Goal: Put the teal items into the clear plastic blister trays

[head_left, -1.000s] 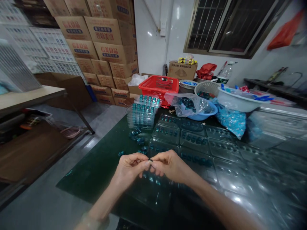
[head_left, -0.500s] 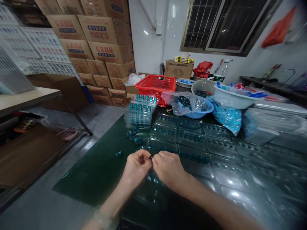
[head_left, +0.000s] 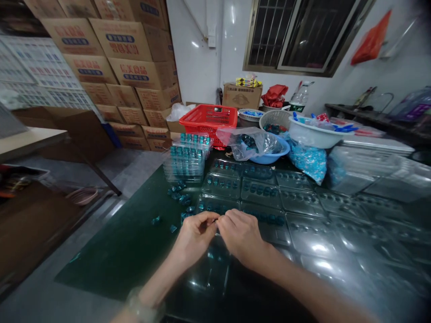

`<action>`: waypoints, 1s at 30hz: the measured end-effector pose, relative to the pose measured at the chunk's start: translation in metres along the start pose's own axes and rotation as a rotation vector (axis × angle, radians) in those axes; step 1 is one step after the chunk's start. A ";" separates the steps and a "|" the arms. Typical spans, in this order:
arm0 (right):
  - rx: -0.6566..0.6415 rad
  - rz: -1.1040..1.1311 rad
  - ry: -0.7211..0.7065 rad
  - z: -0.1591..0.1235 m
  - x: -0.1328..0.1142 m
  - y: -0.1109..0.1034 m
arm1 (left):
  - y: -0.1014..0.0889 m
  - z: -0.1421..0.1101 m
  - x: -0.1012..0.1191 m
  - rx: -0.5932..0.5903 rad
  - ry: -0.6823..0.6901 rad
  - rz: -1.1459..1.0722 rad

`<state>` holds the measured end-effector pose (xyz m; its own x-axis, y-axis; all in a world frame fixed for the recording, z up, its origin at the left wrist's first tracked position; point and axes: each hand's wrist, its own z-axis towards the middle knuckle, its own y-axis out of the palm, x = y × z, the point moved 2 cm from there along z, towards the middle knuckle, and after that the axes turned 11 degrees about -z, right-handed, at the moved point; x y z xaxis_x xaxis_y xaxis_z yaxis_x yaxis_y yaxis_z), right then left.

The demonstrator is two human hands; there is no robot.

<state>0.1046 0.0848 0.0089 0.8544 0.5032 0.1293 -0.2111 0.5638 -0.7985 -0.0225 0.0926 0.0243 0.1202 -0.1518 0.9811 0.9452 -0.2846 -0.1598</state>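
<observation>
My left hand point(head_left: 196, 231) and my right hand point(head_left: 239, 232) meet fingertip to fingertip over the dark green table point(head_left: 134, 242). Both are closed in a pinch around something small and dark, mostly hidden by the fingers. Just beyond them lie clear plastic trays point(head_left: 221, 185), some with a row of teal foil-wrapped pieces point(head_left: 266, 218). Left of the trays is a loose scatter of the same teal pieces point(head_left: 182, 197), with a single piece point(head_left: 156, 220) farther left. Behind the scatter stands a stack of filled clear trays point(head_left: 185, 163).
A red basket point(head_left: 208, 117), a light blue basin point(head_left: 269, 154) under a clear bag, and a white basin point(head_left: 319, 132) line the table's back. Stacked clear containers point(head_left: 377, 166) sit at right. Cardboard boxes point(head_left: 131, 74) rise behind, and another table point(head_left: 32, 141) stands at left.
The view has turned slightly right, so the surroundings shift left. Both hands stay pinched together at nearly the same spot. A flat teal bit now shows beside the left hand.
</observation>
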 end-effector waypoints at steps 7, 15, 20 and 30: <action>-0.050 0.493 0.209 -0.001 0.015 -0.024 | 0.008 0.004 0.002 0.043 0.167 0.083; -0.276 1.383 0.569 -0.006 0.034 -0.023 | 0.009 0.012 0.012 -0.028 0.305 -0.142; -0.298 1.598 0.679 -0.010 0.041 -0.012 | 0.020 0.017 0.007 -0.012 0.271 -0.068; -0.260 1.733 0.760 -0.008 0.054 0.002 | 0.028 0.023 0.004 0.189 0.329 0.136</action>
<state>0.1541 0.1075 0.0093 -0.1724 -0.0669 -0.9827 -0.9343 -0.3048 0.1847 0.0108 0.1055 0.0264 0.1739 -0.4796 0.8601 0.9701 -0.0664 -0.2332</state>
